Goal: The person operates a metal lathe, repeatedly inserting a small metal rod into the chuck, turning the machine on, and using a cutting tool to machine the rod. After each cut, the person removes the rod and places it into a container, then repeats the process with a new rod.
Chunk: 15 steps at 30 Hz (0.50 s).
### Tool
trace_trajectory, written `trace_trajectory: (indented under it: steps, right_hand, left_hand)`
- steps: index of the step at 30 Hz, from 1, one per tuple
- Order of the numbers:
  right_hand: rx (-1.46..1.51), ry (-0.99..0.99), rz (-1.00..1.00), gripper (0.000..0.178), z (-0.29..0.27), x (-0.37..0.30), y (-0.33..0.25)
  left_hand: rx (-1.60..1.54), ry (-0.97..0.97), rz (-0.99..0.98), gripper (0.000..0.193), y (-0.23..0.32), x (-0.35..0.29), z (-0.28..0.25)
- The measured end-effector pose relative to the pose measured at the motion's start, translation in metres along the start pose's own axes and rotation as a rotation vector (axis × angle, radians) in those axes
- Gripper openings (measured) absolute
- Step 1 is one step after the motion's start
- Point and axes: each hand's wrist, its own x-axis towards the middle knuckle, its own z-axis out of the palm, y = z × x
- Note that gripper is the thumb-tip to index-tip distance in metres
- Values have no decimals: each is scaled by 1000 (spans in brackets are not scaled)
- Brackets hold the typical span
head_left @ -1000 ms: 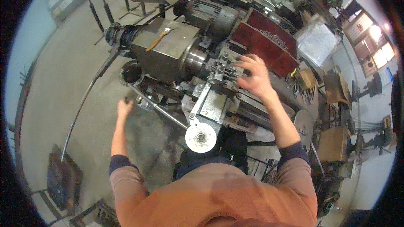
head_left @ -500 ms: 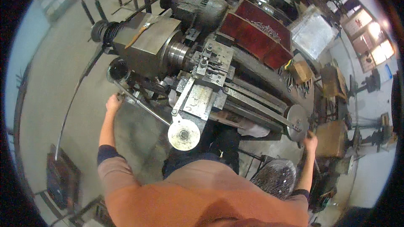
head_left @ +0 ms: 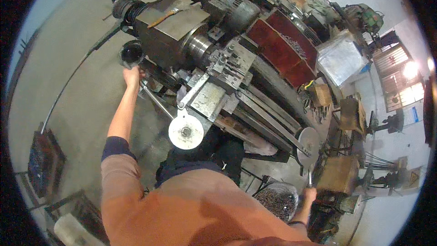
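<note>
A small bench lathe stands before me, with a headstock (head_left: 170,34), a steel chuck (head_left: 199,48) and a tool slide (head_left: 233,61). My left hand (head_left: 132,76) is closed just below the round dark cup-shaped part (head_left: 131,53) at the left; what its fingers hold is hidden. A metal rod (head_left: 157,101) slopes down from there toward the pale round disc (head_left: 185,131). At the lower right my right hand (head_left: 309,194) is wrapped round the metal handle (head_left: 310,178), which hangs below the grey wheel (head_left: 308,146) at the bed's end.
A paintbrush (head_left: 161,19) lies on the headstock. Behind are a motor (head_left: 232,9) and a red tray (head_left: 277,48) with small metal parts. A basket of small dark pieces (head_left: 277,200) sits by my right arm. Wooden boxes (head_left: 337,173) stand at the right.
My left hand has risen from below the cup-shaped part to just under it. My right hand has moved down and nearer with the handle, from beside the wheel. The whole view has shifted.
</note>
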Motion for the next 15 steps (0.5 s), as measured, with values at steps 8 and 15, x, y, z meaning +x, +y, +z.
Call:
trace_trajectory:
  steps: [8,15]
  right_hand:
    - [167,-66,219,42,-42,-88,-55]
    - [172,-56,219,44,-28,-83,-46]
  left_hand:
    - [58,-9,100,13,-23,18,2]
    - [34,25,-40,12,-7,9,6]
